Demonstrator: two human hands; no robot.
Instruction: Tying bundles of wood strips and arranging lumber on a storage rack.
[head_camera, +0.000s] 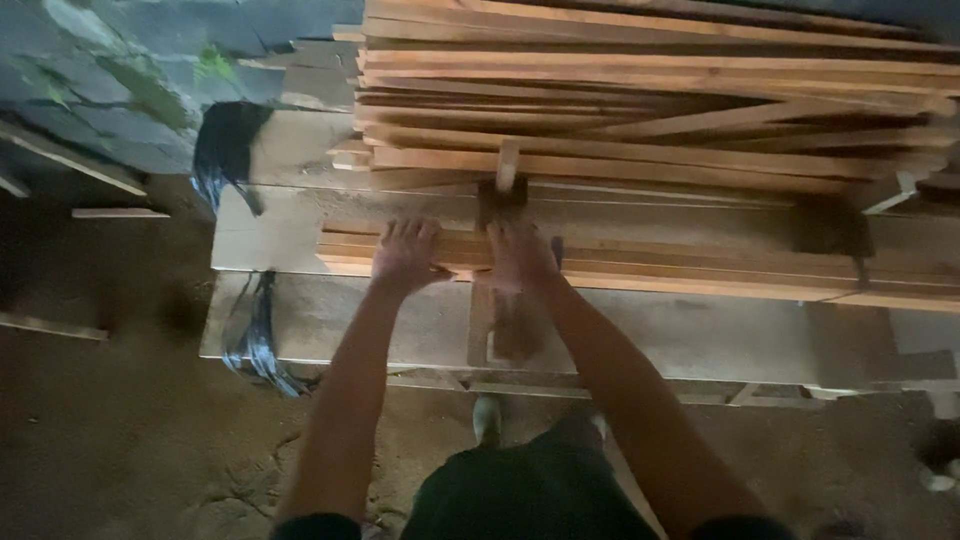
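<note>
My left hand (405, 253) lies flat on a low stack of thin wooden slats (700, 265), fingers spread over their near left end. My right hand (520, 252) rests on the same slats just to the right, next to a short upright wooden stick (508, 165) and a dark block (500, 200) beneath it. Whether the right hand grips anything is unclear. The slats lie on a wide plank bench (320, 320).
A tall pile of long wooden strips (650, 110) fills the back right. Black plastic sheeting (228, 145) hangs at the bench's left end, more of the sheeting (255, 335) lower down. Loose slats (70, 155) lie on the dirt floor at left. My shoe (486, 418) shows below.
</note>
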